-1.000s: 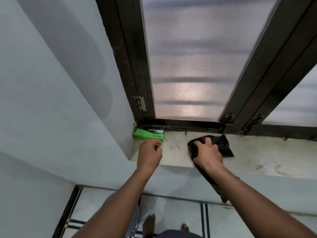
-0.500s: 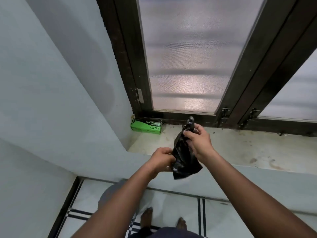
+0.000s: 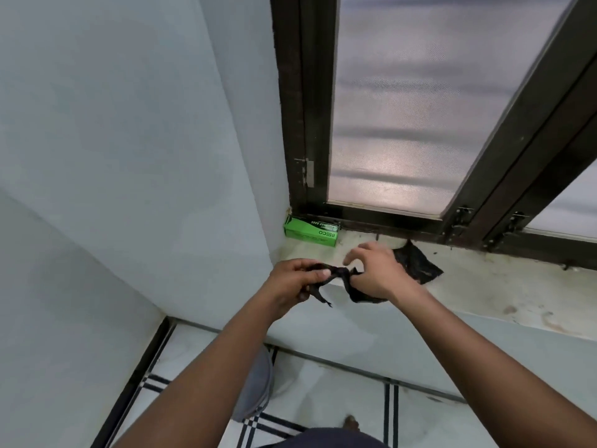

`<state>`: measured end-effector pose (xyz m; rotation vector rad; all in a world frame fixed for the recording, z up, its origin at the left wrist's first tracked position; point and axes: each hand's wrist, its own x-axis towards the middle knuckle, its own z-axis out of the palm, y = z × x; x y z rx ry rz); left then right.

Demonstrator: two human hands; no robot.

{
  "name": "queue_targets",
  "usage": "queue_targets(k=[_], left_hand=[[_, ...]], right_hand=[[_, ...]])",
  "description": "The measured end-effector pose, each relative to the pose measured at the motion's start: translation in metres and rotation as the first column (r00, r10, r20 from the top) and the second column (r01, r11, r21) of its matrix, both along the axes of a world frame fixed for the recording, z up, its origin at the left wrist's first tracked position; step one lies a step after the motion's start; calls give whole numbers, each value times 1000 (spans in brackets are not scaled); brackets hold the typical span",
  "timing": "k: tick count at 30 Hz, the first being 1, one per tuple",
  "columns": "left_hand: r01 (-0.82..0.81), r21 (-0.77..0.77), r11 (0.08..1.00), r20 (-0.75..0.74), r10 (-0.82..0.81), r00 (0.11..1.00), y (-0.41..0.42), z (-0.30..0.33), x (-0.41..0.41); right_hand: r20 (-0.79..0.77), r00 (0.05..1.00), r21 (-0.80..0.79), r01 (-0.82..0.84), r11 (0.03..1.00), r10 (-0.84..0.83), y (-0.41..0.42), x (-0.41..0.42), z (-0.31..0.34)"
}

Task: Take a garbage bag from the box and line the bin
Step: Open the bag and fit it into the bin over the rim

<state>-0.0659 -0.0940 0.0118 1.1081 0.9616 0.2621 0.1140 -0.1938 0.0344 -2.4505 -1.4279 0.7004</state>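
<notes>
- Pinching a thin, crumpled black plastic garbage bag [image 3: 339, 275] at centre frame, the left hand [image 3: 290, 282] and right hand [image 3: 374, 273] hold it between them above the sill edge, fingers curled on the film.
- The green cardboard box [image 3: 310, 233] sits behind, in the sill's left corner.
- Light, limp and probably slippery, the bag looks best taken by its open edge, not the bunched middle.

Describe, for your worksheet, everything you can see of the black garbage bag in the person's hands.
The black garbage bag looks like thin, crinkled plastic, still mostly bunched. Both hands hold it in front of the pale window ledge: the left hand pinches a twisted strip with a loose tail hanging below, and the right hand grips the bulk. A flatter part spreads behind the right hand, over the ledge; whether it touches the ledge is unclear.
</notes>
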Motion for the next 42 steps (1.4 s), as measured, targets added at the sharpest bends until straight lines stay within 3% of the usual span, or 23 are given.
queue_targets(k=[3,4,7,10,15,18,20,26,32,35,42], left_hand=[[86,2,996,48,-86,995,13,5,-24],[91,27,996,44,-92,995,17,8,-32],[120,272,955,-130,-87,988,26,15,-59],[172,458,872,-302,-29,953,34,16,-91],[-28,376,926,-133,84,987,33,16,-136],[-7,566,825,-151,112,982,34,6,-155],[15,605,796,-155,100,983,34,3,-168],[111,583,805,-152,-25,988,23,7,-196],[116,240,964,89,-141,986,4,16,-216],[78,130,988,139,-97,986,-10,24,-224],[-10,88,996,142,-2,990,-64,39,-235]], right_hand=[[-381,918,65,-91,994,109,7,-26,13],[-409,906,90,-80,993,110,9,-37,14],[-294,953,155,-24,988,69,15,-60,9],[-355,934,189,35,981,35,13,-87,8],[-509,860,162,135,977,-35,5,-143,9],[-476,878,142,137,980,-53,1,-172,5],[-467,880,138,173,975,-90,-2,-190,0],[-629,752,232,426,874,-200,-13,-234,0],[-581,767,317,523,791,-274,-33,-250,2],[-585,759,320,540,778,-286,-45,-257,4],[-676,702,344,568,748,-223,-88,-277,11]])
